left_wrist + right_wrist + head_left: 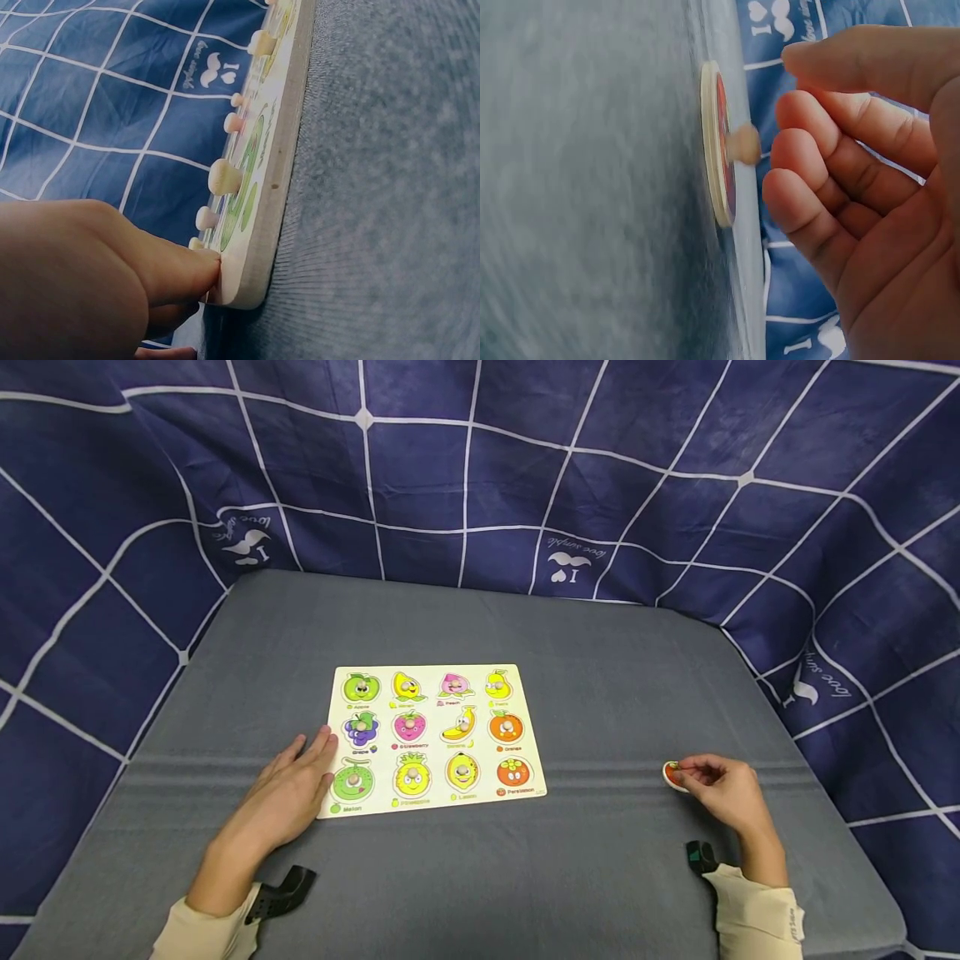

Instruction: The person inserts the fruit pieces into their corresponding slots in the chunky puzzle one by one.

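Note:
A cream fruit puzzle board [382, 758] lies flat on the grey surface, its knobbed pieces labelled with fruit names. My left hand [294, 789] rests along its left edge, fingers extended; in the left wrist view a fingertip touches the board's corner beside the wooden knobs. Off to the right, a round red-orange puzzle piece [672, 777] lies flat on the cloth. Over it is my right hand [722, 789]. The right wrist view shows loosely curled fingers [799, 199] with a small gap between them and the piece's wooden knob [744, 144]. The board's persimmon spot [513, 771] shows no knob.
Grey cloth covers the tabletop [592, 693], with a crease running across it. A dark blue curtain [420, 468] with white grid lines hangs behind and at both sides. Each wrist wears a black strap device [281, 893].

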### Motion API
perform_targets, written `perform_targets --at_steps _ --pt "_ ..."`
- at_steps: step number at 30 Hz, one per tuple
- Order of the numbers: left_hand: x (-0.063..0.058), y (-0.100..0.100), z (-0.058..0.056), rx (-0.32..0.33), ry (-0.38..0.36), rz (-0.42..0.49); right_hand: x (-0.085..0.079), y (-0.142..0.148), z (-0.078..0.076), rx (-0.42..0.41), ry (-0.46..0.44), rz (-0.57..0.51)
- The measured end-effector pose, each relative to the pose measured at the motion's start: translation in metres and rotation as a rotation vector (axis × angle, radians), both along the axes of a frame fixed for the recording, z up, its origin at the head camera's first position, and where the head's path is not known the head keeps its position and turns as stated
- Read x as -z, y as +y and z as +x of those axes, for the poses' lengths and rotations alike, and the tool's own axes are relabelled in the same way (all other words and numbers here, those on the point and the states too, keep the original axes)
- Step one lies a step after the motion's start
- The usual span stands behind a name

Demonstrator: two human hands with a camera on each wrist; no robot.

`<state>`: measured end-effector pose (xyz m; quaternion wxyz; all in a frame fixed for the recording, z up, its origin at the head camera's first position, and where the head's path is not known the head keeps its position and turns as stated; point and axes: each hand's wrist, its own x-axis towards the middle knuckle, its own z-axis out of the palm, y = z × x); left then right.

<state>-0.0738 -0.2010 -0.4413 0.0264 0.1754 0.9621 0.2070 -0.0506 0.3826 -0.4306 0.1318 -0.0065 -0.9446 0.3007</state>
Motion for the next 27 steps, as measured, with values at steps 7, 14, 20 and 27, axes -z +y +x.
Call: perform_targets --at_steps 7,14,20,27 --pt "-0.001 -0.001 0.001 -0.006 -0.005 -0.002 0.0 0.006 0.001 0.0 0.003 0.032" --pt "-0.001 -0.001 0.001 -0.009 -0.005 -0.003 0.0 0.009 0.001 0.006 -0.032 0.05" --pt "-0.001 0.0 0.001 -0.009 -0.009 0.0 0.004 0.013 0.003 0.016 -0.074 0.054" --pt "-0.001 0.001 0.001 -0.007 -0.009 -0.001 0.006 0.014 0.003 0.015 -0.099 0.045"
